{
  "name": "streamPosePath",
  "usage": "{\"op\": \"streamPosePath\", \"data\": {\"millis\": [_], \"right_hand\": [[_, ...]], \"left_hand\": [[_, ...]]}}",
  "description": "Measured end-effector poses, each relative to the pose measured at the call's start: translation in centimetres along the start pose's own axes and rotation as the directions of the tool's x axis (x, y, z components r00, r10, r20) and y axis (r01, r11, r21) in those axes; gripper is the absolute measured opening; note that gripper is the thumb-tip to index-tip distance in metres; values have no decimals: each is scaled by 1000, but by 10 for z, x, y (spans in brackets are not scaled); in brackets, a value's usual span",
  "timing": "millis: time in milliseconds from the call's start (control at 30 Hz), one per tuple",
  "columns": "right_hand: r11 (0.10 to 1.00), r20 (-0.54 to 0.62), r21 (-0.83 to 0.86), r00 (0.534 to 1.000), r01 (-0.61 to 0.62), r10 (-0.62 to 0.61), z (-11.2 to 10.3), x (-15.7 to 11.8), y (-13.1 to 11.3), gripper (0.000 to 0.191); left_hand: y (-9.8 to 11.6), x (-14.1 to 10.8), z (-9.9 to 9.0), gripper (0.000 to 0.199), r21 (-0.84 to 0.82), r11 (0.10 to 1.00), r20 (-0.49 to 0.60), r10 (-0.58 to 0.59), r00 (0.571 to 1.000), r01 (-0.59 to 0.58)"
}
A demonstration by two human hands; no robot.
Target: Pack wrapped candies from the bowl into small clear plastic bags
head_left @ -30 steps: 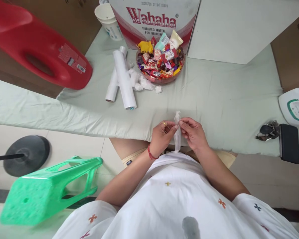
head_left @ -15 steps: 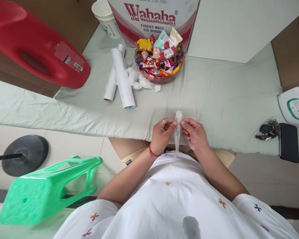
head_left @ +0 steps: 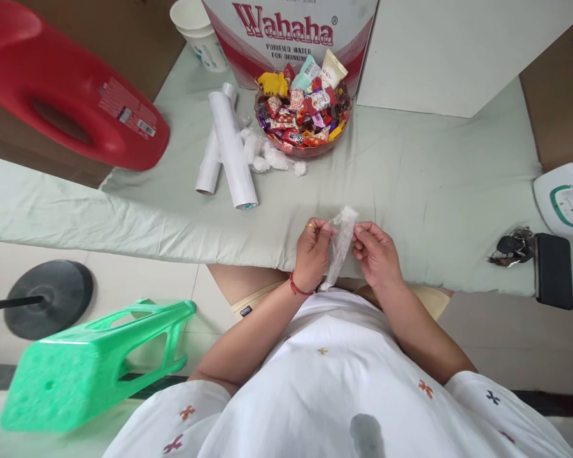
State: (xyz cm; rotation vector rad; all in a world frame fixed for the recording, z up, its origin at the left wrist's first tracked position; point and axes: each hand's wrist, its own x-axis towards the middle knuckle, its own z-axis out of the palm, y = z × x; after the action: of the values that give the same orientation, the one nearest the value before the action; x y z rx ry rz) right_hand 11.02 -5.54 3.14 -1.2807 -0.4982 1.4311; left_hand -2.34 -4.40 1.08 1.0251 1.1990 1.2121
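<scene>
The left hand, fingers curled, pinches one side of a crumpled, clear plastic strip held over the pale green cloth's front edge, while the right hand, loosely curled, pinches its other side.

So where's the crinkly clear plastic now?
In the head view, the clear plastic is just right of centre, held between the left hand and right hand, over the near edge of the pale cloth.

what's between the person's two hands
In the head view, a crumpled piece of clear plastic lies between the left hand and the right hand, pinched by both.
</scene>
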Motion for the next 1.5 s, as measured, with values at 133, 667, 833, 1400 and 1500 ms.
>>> {"op": "streamPosePath", "data": {"millis": [133,667,833,1400,1500], "right_hand": [[998,-34,21,998,51,-50,-2,1,3,29],[924,35,-293,969,246,-246,-17,8,-6,33],[980,49,-149,991,130,-124,-10,6,-3,48],[913,-257,-220,883,343,-393,2,31,9,41],[882,-286,-264,842,390,-458,-5,42,7,43]], "left_hand": [[-3,1,6,27,-14,999,-45,35,998,-35],[4,9,6,21,537,827,-13,206,978,-167],[-2,12,8,27,399,908,-102,178,979,-124],[-9,18,0,20,480,869,-177,229,957,-119],[-8,19,-2,20,468,878,-175,202,964,-99]]}}
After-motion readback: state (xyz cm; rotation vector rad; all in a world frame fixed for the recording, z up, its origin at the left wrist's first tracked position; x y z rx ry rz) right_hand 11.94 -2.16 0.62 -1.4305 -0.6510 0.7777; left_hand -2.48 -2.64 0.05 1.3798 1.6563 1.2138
